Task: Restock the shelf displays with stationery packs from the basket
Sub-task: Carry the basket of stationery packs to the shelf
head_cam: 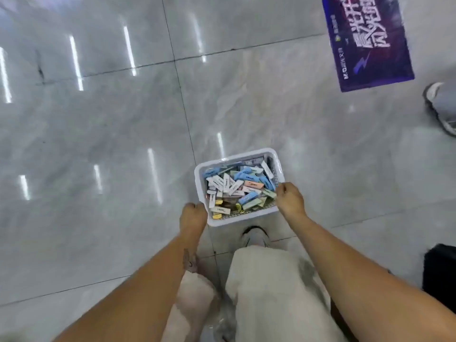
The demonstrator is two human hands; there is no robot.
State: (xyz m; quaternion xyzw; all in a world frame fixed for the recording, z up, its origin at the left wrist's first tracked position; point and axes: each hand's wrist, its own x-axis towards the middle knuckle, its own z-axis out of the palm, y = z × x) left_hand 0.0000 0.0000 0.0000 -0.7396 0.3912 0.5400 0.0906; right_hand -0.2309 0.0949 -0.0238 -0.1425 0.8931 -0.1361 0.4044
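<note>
A white plastic basket hangs low over the grey tiled floor, just ahead of my feet. It is filled with several small stationery packs in blue, white, pink, pale green and gold. My left hand grips the basket's left near rim. My right hand grips the right rim, fingers curled over the edge. No shelf shows in this view.
A purple floor mat with white lettering lies at the upper right. Another person's foot in a pale shoe is at the right edge. A black object stands at the lower right. My own shoe is under the basket.
</note>
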